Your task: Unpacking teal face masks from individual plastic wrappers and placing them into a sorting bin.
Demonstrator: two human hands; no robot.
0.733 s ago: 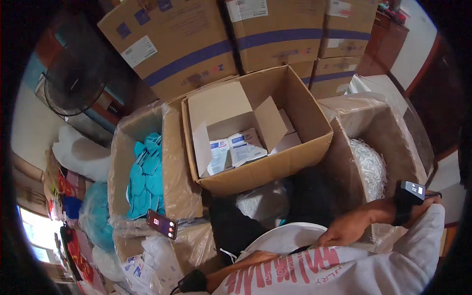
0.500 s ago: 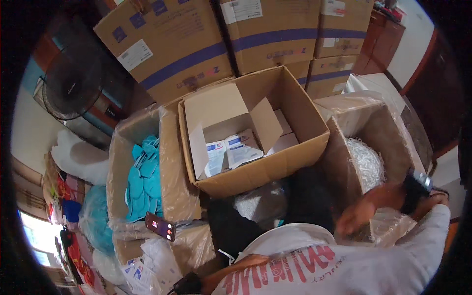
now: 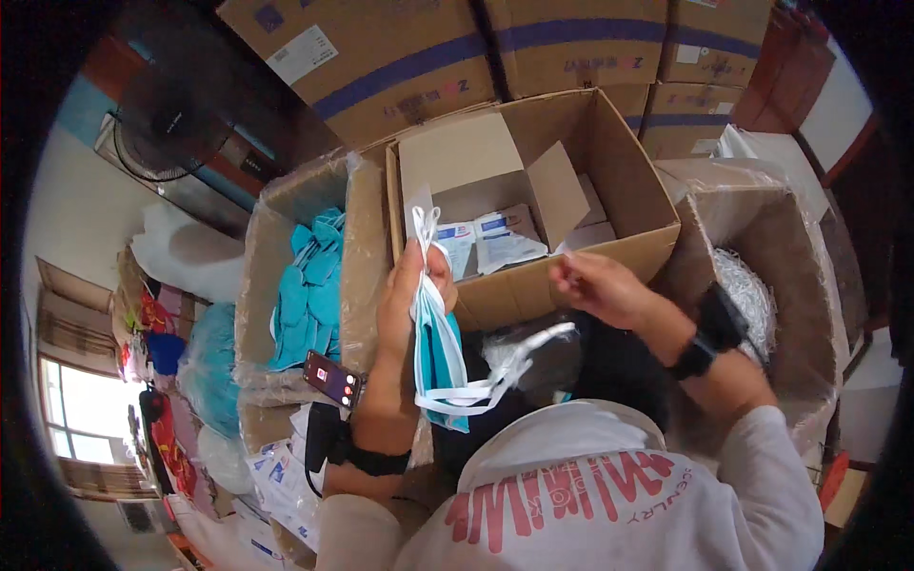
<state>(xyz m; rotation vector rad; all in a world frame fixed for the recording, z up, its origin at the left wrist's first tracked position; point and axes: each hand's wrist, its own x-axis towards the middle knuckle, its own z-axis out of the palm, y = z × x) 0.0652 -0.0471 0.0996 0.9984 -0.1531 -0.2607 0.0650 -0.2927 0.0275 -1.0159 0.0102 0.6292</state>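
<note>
My left hand (image 3: 400, 300) is closed around a folded teal and white face mask (image 3: 440, 366), which hangs below the fist. White straps (image 3: 425, 224) stick up above its fingers, and a looser white strap (image 3: 514, 366) trails from the mask's lower end toward the right. My right hand (image 3: 605, 287) is raised at the front right of the middle carton, its fingers curled together. What those fingers hold, if anything, is too small to make out. Behind the hands, an inner box (image 3: 457, 157) inside the large open carton (image 3: 533, 290) contains several white packets (image 3: 505, 238).
At left, a plastic-lined carton (image 3: 367, 238) holds teal mask pieces (image 3: 309, 290). A phone (image 3: 333, 379) rests at its front edge, above white packets (image 3: 286, 481). The right carton (image 3: 700, 214) holds white straps (image 3: 747, 295). Large sealed cartons (image 3: 409, 57) stand behind; a fan (image 3: 171, 124) stands far left.
My left hand has come up from the lower edge with the face mask. My right hand has moved from the right carton toward the middle, fingers now curled. The view has shifted.
</note>
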